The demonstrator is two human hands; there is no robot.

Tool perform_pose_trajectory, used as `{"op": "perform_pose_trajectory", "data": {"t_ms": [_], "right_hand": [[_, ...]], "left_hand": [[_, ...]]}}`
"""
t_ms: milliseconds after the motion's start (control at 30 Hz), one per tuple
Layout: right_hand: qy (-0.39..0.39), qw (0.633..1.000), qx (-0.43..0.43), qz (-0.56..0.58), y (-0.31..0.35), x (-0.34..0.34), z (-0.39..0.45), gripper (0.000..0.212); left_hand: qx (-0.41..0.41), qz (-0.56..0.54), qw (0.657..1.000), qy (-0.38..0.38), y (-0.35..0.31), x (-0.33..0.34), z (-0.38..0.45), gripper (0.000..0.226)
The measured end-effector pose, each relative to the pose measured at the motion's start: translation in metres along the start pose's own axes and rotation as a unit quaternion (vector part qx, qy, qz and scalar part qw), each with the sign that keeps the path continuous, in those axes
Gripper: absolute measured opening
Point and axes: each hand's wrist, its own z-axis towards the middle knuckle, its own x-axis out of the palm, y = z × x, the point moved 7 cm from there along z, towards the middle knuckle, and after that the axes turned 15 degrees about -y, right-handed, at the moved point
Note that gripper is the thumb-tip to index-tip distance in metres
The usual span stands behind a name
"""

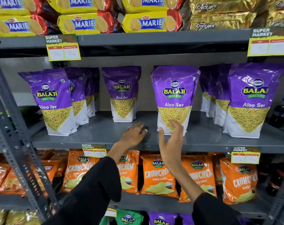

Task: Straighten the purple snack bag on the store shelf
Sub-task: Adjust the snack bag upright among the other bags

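A purple Aloo Sev snack bag (174,95) stands upright on the grey middle shelf (105,132), right of centre, near the front edge. My right hand (171,142) is spread, palm turned left, just in front of the bag's white bottom; whether the fingertips touch it I cannot tell. My left hand (134,135) rests palm down on the shelf to the left of the bag, holding nothing. Both arms wear black sleeves.
More purple bags stand on the same shelf: a row at the left (55,101), one further back (122,93), a row at the right (250,101). Orange chip bags (157,174) fill the shelf below, yellow biscuit packs (83,23) above. A grey upright post (10,127) stands left.
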Motion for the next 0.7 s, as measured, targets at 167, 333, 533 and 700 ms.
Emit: {"op": "perform_pose_trajectory", "data": {"t_ms": [167,333,533,700], "right_hand": [[0.098,0.995,-0.017,0.027,0.034,0.062,-0.02,0.038],[0.169,0.983,0.063,-0.019,0.039,0.161,-0.016,0.064],[0.151,0.971,0.131,-0.128,0.022,0.25,-0.01,0.101],[0.109,0.956,0.168,-0.216,0.006,0.279,-0.013,0.142]], "left_hand": [[-0.026,0.012,0.999,-0.043,0.052,-0.045,-0.014,0.048],[-0.02,0.044,0.998,-0.049,0.114,-0.075,-0.011,0.046],[0.006,0.08,0.997,-0.018,0.181,-0.08,0.009,0.055],[0.016,0.096,0.995,0.017,0.2,-0.072,0.009,0.06]]}}
